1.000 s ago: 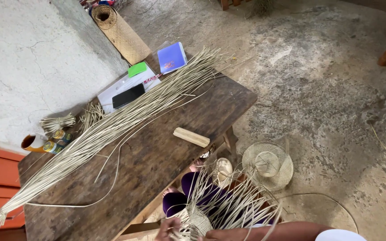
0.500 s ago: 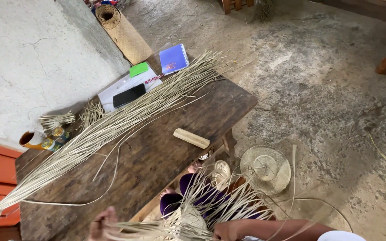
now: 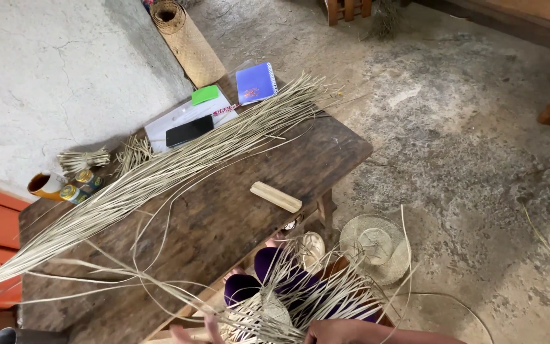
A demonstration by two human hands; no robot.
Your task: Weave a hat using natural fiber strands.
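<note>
Down at the lap, the right hand (image 3: 329, 331) presses on the half-woven straw piece (image 3: 268, 315), steadying its loose spokes; finger grip cut off, can't tell. The left hand (image 3: 208, 328) shows only fingertips, pinching strands. The long straw bundle (image 3: 154, 175) lies along the wooden table (image 3: 224, 223), within reach.

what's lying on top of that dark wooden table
On the dark wooden table: a long bundle of pale straw strips, a small wooden block, a black phone on a white sheet, a green pad, a blue spiral notebook. Whatever lies beneath the bundle is hidden.
</note>
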